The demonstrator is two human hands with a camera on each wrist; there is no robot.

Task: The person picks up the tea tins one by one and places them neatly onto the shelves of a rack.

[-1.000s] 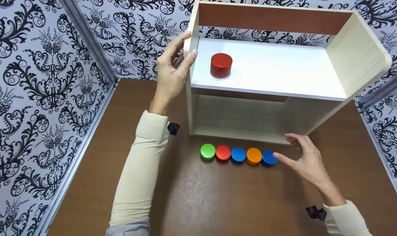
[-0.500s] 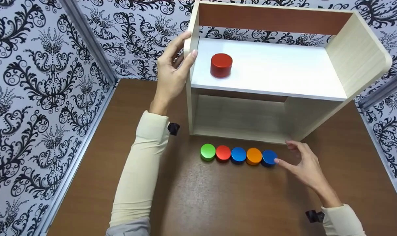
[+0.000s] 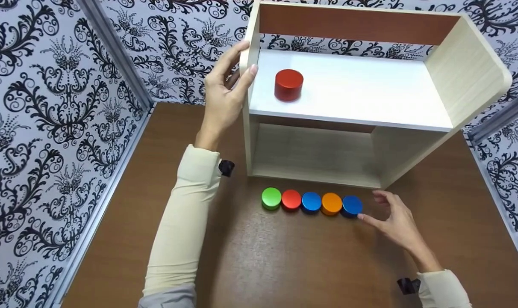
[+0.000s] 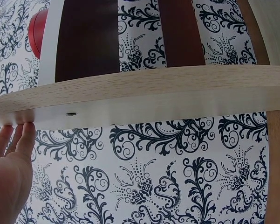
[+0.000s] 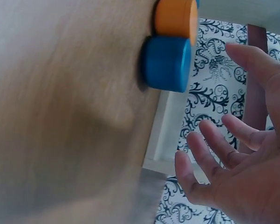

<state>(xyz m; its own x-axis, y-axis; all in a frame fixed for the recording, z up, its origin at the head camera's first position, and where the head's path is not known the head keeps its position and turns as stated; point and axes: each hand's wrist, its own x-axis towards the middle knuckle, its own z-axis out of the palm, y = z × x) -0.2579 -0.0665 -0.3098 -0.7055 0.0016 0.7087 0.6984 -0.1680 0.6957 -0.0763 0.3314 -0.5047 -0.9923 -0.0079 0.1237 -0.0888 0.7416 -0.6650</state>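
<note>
On the table, 5 blocks are risking a bump from the nearby unclenched right hand, left hand gripping the shelf.

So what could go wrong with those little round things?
The right grip might bump the end blue cylinder, just beside it, into the orange cylinder. The left grip holds the shelf by its side: a tug might tilt it and slide the red cylinder up there.
</note>
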